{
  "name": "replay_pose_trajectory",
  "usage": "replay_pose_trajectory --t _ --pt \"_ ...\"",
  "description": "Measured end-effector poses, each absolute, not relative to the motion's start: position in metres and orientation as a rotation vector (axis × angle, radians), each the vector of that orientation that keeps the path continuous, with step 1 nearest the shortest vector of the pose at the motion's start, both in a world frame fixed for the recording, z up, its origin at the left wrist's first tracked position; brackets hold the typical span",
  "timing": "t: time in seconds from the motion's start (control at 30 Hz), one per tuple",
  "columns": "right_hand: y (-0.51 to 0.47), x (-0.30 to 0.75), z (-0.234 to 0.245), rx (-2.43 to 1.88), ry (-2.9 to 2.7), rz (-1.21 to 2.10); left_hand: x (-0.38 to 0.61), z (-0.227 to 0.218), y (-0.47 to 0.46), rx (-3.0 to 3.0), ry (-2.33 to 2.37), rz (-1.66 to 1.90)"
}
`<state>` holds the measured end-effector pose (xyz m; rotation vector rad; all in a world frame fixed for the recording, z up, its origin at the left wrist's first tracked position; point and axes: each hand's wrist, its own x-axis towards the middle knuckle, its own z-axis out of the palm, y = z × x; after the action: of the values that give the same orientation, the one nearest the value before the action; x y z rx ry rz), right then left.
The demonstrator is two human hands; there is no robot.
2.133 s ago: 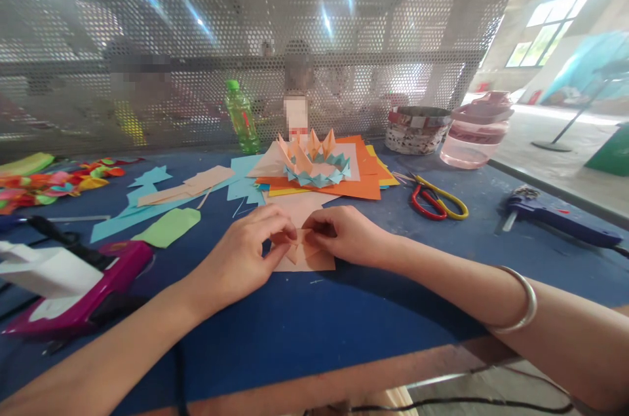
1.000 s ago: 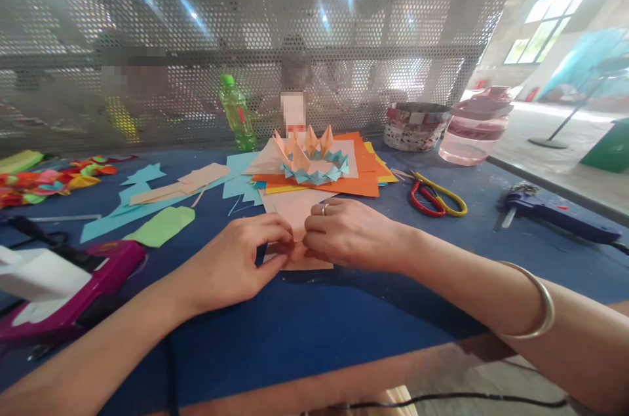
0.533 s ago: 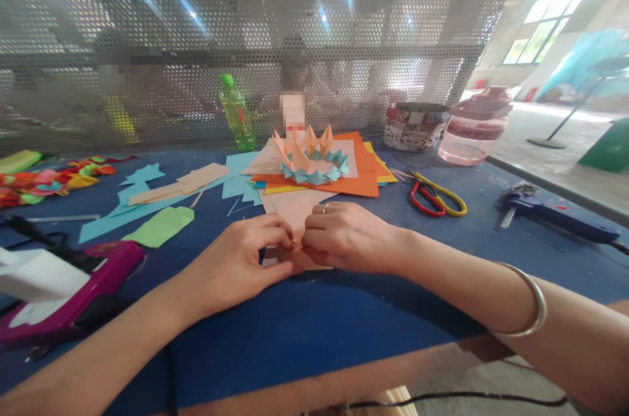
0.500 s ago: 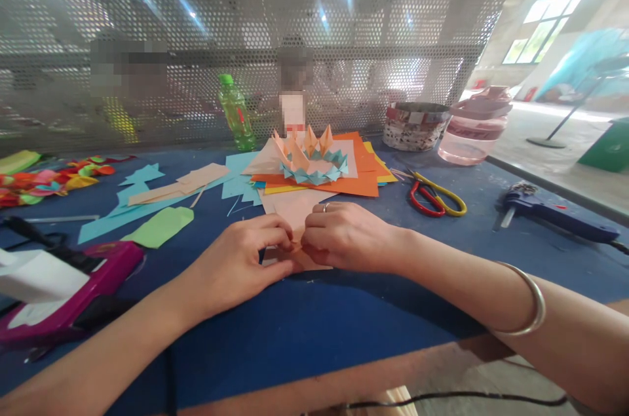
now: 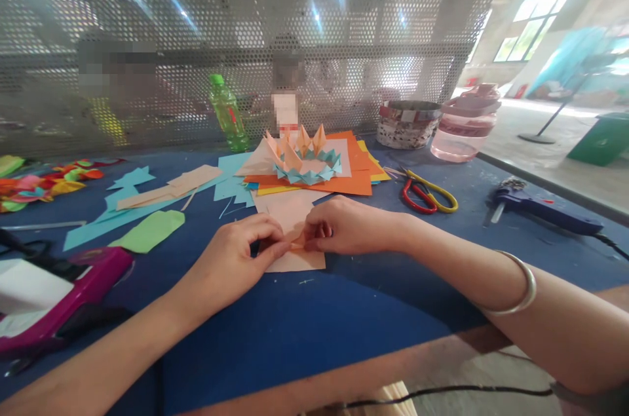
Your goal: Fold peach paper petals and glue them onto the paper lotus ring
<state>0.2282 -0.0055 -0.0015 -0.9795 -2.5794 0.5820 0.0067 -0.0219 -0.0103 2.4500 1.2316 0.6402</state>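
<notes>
Both my hands meet over a sheet of peach paper (image 5: 289, 223) lying on the blue worktable (image 5: 275, 344). My left hand (image 5: 236, 252) and my right hand (image 5: 344, 226) pinch a small folded peach flap (image 5: 296, 245) between their fingertips. The fold itself is mostly hidden by my fingers. Just beyond them, a paper origami crown (image 5: 301, 164) with peach points and a pale blue zigzag ring rests on stacked orange paper (image 5: 354, 183).
Scissors with red and yellow handles (image 5: 425, 196) and a blue glue gun (image 5: 540, 211) lie to the right. A magenta glue gun (image 5: 63, 295) and teal paper scraps (image 5: 132, 203) lie to the left. A perforated metal screen (image 5: 344, 23) stands behind the table.
My hands have drawn closer together and now pinch the peach fold at their fingertips. The camera view has shifted slightly, and the surrounding objects stay in place.
</notes>
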Motion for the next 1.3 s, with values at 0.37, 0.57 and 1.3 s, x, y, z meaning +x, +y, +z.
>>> replay_pose_trajectory --t 0.37,0.57,1.3 --pt "-0.007 0.226 -0.003 -1.059 -2.607 0.540 0.011 -0.012 -0.024 2.486 1.311 0.677" --pt "-0.008 0.227 0.001 -1.038 -2.616 0.581 0.013 -0.012 -0.023 2.511 1.324 0.662" --pt "-0.013 0.220 -0.003 -1.282 -2.520 0.505 0.020 -0.011 -0.024 2.460 1.340 0.689"
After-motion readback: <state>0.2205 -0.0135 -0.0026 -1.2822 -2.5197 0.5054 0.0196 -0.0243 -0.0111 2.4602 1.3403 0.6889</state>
